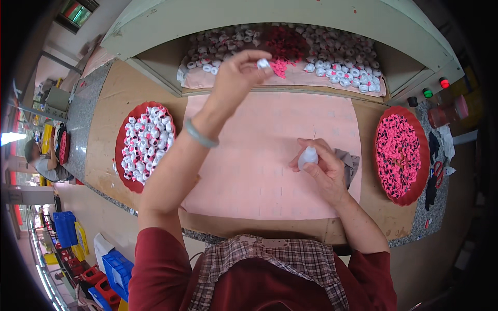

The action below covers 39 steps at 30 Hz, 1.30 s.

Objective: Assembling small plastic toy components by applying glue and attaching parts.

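My left hand (pixel 239 72) is raised at the front of the cabinet opening, its thumb and fingers pinching a small white rounded piece (pixel 263 64). Lower down over the pink cloth (pixel 244 155), my right hand (pixel 329 168) is wrapped round a small translucent white squeeze bottle (pixel 308 157), its thin tip pointing away from me. Behind the left hand, inside the cabinet, lie many white ring-like pieces (pixel 345 75) and a heap of pink bits (pixel 282 49). A grey folded cloth (pixel 346 163) lies beside the right hand, partly hidden by it.
A red scalloped tray (pixel 134 185) of white and pink pieces stands at left. Another red tray (pixel 403 199) holds pink-and-black pieces at right. The grey cabinet (pixel 280 15) overhangs the far side. Red-handled scissors (pixel 439 173) lie far right. Another person (pixel 45 165) sits far left.
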Tool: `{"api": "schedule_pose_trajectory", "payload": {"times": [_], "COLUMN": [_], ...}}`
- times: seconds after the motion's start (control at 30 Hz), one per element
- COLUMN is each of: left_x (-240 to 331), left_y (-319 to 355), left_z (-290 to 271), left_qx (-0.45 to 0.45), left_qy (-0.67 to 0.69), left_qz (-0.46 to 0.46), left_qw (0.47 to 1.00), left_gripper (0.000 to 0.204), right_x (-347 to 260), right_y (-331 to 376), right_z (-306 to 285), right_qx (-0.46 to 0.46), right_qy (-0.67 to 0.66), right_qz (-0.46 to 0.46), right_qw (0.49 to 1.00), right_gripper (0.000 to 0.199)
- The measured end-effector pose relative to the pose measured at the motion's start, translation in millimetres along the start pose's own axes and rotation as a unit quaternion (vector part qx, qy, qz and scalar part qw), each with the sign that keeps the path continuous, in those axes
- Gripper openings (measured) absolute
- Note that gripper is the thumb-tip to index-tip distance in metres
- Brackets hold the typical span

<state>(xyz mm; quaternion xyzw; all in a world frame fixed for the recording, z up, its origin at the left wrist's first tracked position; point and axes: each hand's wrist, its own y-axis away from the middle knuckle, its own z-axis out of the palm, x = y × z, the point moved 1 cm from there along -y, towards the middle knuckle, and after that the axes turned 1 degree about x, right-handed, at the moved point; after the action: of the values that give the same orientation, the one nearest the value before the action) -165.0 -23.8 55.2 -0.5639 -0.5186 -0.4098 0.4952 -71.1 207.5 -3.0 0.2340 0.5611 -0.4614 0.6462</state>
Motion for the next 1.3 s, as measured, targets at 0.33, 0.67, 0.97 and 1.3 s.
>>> {"api": "schedule_pose_trajectory", "payload": {"times": [0.33,0.67,0.97,1.3], "left_x": [-3.1,-14.8,-26.9,-29.6], "left_y": [137.0,146.2,150.7,151.1], "left_z": [27.3,30.3,29.3,31.0], "left_qx": [-0.037,-0.074,-0.062,-0.058], "left_qy": [0.329,0.435,0.424,0.401], "left_qz": [-0.156,-0.149,-0.159,-0.162], "left_qw": [0.931,0.885,0.889,0.900], "left_gripper": [0.034,0.031,0.030,0.030], "right_x": [-27.2,-39.3,-43.5,-40.3], "right_y": [-5.6,-3.1,8.2,12.1], "right_z": [-8.9,3.1,10.5,12.0], "right_qx": [0.095,0.148,0.135,0.110], "right_qy": [0.022,0.040,0.248,0.381], "right_qz": [0.071,0.019,-0.124,-0.186], "right_qw": [0.993,0.988,0.951,0.899], "right_gripper": [0.034,0.036,0.037,0.039]}}
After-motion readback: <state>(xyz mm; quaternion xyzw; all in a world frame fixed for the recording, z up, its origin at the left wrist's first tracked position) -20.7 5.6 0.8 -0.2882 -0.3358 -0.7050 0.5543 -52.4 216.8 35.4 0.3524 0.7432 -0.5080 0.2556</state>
